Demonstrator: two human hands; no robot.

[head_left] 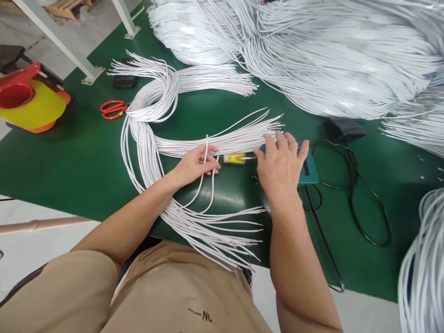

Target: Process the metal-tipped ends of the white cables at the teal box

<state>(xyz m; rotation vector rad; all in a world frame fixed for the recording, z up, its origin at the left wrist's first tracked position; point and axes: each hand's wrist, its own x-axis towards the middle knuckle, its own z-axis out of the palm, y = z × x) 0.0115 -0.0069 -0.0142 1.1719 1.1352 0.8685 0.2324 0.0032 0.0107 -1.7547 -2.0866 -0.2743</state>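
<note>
My left hand (199, 164) is closed on a white wire (202, 182), pinched between thumb and fingers; two loops of wire stand up at the fingers. To its right lies a screwdriver (235, 158) with a yellow handle, its shaft pointing at my right hand. My right hand (281, 164) rests palm down with fingers spread over a teal device (310, 170), hiding most of it. Its fingertips are at the ends of a bundle of white wires (243, 136); whether they touch is unclear. More loose wire ends (222, 231) fan out near the table's front edge.
Large heaps of white wire (333, 60) fill the back right. Red-handled snippers (114, 109) lie beside a coiled bundle (156, 97). A yellow and red tape dispenser (33, 104) stands at left. A black box (345, 129) and black cable (352, 199) lie on the green table (69, 162).
</note>
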